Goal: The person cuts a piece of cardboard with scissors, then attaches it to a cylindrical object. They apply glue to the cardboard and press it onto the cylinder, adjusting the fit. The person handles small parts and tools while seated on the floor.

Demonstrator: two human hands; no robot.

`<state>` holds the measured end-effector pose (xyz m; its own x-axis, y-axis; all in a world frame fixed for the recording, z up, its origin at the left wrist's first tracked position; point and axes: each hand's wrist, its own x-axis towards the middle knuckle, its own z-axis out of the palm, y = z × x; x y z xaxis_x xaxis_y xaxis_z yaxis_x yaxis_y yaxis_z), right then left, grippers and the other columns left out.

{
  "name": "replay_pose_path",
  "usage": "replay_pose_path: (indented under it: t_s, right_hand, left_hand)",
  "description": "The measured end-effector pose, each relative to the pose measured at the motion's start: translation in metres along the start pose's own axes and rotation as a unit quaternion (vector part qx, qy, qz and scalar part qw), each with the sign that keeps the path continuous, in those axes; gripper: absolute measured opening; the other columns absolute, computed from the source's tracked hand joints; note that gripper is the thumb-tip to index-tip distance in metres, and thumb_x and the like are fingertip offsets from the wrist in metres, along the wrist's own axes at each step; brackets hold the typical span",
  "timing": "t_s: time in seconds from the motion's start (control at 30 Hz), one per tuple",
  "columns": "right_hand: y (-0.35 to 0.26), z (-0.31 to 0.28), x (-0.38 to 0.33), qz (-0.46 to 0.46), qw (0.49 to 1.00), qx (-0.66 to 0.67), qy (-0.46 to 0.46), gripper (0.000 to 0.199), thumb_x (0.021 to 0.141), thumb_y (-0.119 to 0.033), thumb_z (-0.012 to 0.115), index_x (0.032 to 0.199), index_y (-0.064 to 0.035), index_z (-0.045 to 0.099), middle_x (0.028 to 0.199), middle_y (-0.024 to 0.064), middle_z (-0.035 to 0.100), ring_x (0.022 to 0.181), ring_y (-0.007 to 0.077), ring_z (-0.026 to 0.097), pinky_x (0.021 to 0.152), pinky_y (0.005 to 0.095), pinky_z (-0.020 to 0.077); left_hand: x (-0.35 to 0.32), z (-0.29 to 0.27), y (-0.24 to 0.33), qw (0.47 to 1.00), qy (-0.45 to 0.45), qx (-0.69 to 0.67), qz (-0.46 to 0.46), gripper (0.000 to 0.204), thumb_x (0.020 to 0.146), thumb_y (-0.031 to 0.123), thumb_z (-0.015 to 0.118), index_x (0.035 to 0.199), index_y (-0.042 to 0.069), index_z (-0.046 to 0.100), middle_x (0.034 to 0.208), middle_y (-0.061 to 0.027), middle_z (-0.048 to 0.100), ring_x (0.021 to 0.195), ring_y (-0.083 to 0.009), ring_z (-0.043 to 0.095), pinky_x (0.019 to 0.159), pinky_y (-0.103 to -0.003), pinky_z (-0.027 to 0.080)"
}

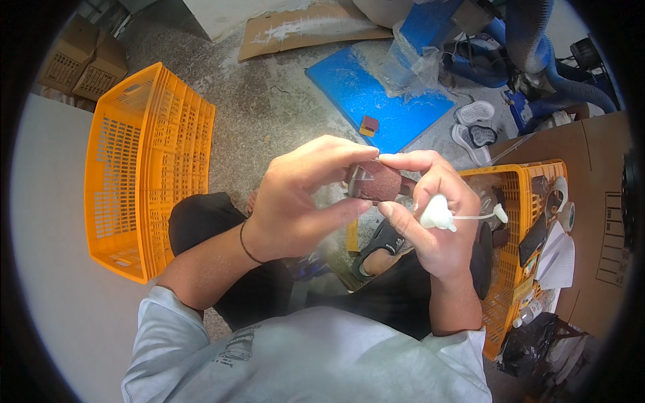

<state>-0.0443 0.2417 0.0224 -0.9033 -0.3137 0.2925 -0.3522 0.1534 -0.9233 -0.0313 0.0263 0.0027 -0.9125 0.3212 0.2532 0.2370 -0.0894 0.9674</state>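
Note:
Both my hands meet in front of my chest around a reddish-brown, rough-surfaced piece that looks like sandpaper, curved over something darker. My left hand pinches its left side, thumb below and fingers above. My right hand grips its right edge between thumb and fingertips. Tucked in the fingers of that same hand is a small white squeeze bottle, its cap dangling on a thin strap. What lies under the brown sheet is mostly hidden.
A yellow plastic crate stands on its side at left. Another yellow crate at right carries rolls and papers. A blue board on the floor bears a small maroon-and-yellow block. Shoe soles and a blue hose lie beyond.

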Motion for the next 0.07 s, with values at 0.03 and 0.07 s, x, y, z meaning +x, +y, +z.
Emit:
replay_pose_path:
  t_s: [0.03, 0.07]
  right_hand:
    - [0.0004, 0.0007, 0.0000, 0.004, 1.000, 0.001, 0.003, 0.033, 0.075, 0.000, 0.080, 0.071, -0.0078, 0.048, 0.114, 0.0174, 0.071, 0.096, 0.0201, 0.066, 0.082, 0.0326, 0.0507]
    - [0.0008, 0.0007, 0.0002, 0.010, 1.000, 0.010, 0.000, 0.033, 0.075, 0.000, 0.080, 0.071, -0.0076, 0.048, 0.114, 0.0171, 0.071, 0.096, 0.0210, 0.066, 0.083, 0.0333, 0.0506]
  left_hand:
    - [0.0003, 0.0001, 0.0000, 1.000, 0.000, -0.004, 0.001, 0.056, 0.080, -0.013, 0.074, 0.133, -0.007, 0.058, 0.131, -0.0183, 0.057, 0.123, -0.0264, 0.060, 0.105, -0.039, 0.052]
    - [0.0002, 0.0006, -0.0001, 1.000, 0.004, -0.016, -0.001, 0.056, 0.081, -0.013, 0.074, 0.134, -0.007, 0.058, 0.133, -0.0187, 0.057, 0.124, -0.0267, 0.059, 0.105, -0.039, 0.052]
